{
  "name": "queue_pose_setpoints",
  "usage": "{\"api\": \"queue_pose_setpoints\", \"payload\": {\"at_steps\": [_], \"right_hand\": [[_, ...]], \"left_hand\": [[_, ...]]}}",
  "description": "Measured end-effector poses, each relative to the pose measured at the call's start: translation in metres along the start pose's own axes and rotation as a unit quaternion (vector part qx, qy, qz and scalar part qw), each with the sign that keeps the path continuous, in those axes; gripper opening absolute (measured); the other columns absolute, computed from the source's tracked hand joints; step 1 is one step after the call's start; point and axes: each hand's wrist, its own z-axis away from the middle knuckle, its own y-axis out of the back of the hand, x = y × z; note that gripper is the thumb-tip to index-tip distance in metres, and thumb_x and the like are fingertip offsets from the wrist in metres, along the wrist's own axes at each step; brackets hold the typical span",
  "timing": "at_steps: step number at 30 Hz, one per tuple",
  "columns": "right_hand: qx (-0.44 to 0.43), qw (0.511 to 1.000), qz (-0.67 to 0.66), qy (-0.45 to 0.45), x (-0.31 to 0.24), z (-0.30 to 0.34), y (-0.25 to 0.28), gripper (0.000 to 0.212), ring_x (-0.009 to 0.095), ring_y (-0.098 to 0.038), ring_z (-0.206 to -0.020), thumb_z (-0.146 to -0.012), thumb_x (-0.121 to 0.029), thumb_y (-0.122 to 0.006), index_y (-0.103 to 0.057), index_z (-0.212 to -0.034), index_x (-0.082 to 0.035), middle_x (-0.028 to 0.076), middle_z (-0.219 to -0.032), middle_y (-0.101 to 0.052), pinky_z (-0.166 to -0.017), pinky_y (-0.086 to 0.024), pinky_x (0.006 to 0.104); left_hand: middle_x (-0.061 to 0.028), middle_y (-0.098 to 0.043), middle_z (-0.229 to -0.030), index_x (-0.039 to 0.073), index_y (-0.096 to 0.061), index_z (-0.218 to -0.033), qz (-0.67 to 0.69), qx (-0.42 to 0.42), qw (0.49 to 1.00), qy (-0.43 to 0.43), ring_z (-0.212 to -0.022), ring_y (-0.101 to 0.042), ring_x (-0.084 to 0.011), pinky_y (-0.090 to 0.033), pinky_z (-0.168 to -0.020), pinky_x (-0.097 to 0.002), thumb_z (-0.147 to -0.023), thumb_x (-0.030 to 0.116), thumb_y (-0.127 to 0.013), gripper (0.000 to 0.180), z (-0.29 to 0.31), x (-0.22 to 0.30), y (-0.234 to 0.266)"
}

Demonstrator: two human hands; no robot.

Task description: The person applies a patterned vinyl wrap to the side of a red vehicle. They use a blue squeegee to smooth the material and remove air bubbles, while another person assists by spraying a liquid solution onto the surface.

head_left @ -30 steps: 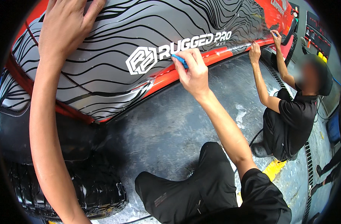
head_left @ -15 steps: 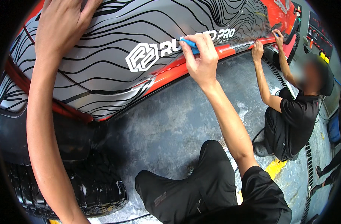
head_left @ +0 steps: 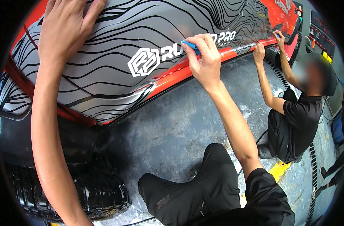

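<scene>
My left hand (head_left: 66,30) rests flat against the grey vinyl wrap (head_left: 108,88) with black wavy lines on the car's side, its fingers straight and parted. Pinched between the thumb and fingers of my right hand (head_left: 206,64) is a small blue hand tool (head_left: 190,45), possibly a cutter or squeegee. Its tip meets the film above the red sill (head_left: 168,82), partly covering a white printed logo. Along the film's lower edge, the material looks loose and wrinkled over the sill.
A black tyre (head_left: 70,190) and a dark wheel arch (head_left: 47,132) stand at lower left. On the right, a co-worker (head_left: 300,116) crouches with both hands on the car's lower edge. A floor drain (head_left: 312,173) and hanging wall tools (head_left: 322,34) lie farther right.
The view has shifted slightly. My right hand keeps the blue tool against the film and has barely moved; my left hand remains flat on the wrap.
</scene>
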Motion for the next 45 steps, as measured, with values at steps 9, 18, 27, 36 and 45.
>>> {"api": "queue_pose_setpoints", "payload": {"at_steps": [9,18,27,36,45], "right_hand": [[0.044,0.998,0.044,0.023,0.009,-0.014,0.002,0.017,0.025,-0.071,-0.076,-0.091,-0.008,-0.085,-0.076,-0.105,-0.009,0.007,-0.098,-0.068,-0.065,-0.057,0.035],[0.021,1.0,-0.006,-0.021,0.006,0.028,0.0,0.019,0.024,-0.068,-0.084,-0.094,-0.004,-0.082,-0.071,-0.109,0.0,0.011,-0.098,-0.069,-0.073,-0.056,0.0351],[0.04,0.997,-0.034,-0.05,0.005,0.032,0.0,0.016,0.018,-0.067,-0.079,-0.093,0.0,-0.082,-0.072,-0.106,0.0,0.01,-0.095,-0.068,-0.065,-0.054,0.0313],[0.031,0.997,-0.013,-0.074,0.002,0.027,0.001,0.014,0.019,-0.069,-0.079,-0.093,0.0,-0.082,-0.073,-0.104,0.002,0.01,-0.094,-0.068,-0.066,-0.056,0.0315],[0.026,0.994,-0.02,-0.104,0.004,0.028,0.003,0.014,0.021,-0.07,-0.077,-0.094,-0.004,-0.081,-0.073,-0.104,0.001,0.011,-0.091,-0.068,-0.067,-0.056,0.033]], "left_hand": [[-0.0162,-0.055,-0.156,0.01,-0.059,-0.141,0.016,-0.018,1.0,0.004,-0.154,-0.045,-0.0346,-0.028,-0.133,-0.0527,-0.1,0.028,-0.065,0.045,0.0,0.003,0.001],[-0.0165,-0.054,-0.156,0.01,-0.058,-0.141,0.021,-0.039,0.999,0.008,-0.154,-0.045,-0.0359,-0.027,-0.132,-0.0535,-0.099,0.026,-0.065,0.045,-0.002,0.002,0.005],[-0.0167,-0.054,-0.157,0.009,-0.059,-0.14,0.013,-0.023,1.0,0.008,-0.153,-0.045,-0.0375,-0.029,-0.132,-0.0535,-0.1,0.027,-0.063,0.044,-0.002,0.007,0.004],[-0.0263,-0.049,-0.156,0.007,-0.05,-0.142,0.08,0.01,0.992,-0.098,-0.153,-0.042,-0.0431,-0.033,-0.124,-0.0708,-0.112,0.059,-0.032,0.063,-0.009,-0.018,-0.014],[-0.0262,-0.047,-0.157,0.007,-0.049,-0.143,0.09,0.004,0.991,-0.094,-0.153,-0.04,-0.0445,-0.032,-0.124,-0.0722,-0.112,0.059,-0.033,0.063,-0.008,-0.017,-0.015]]}}
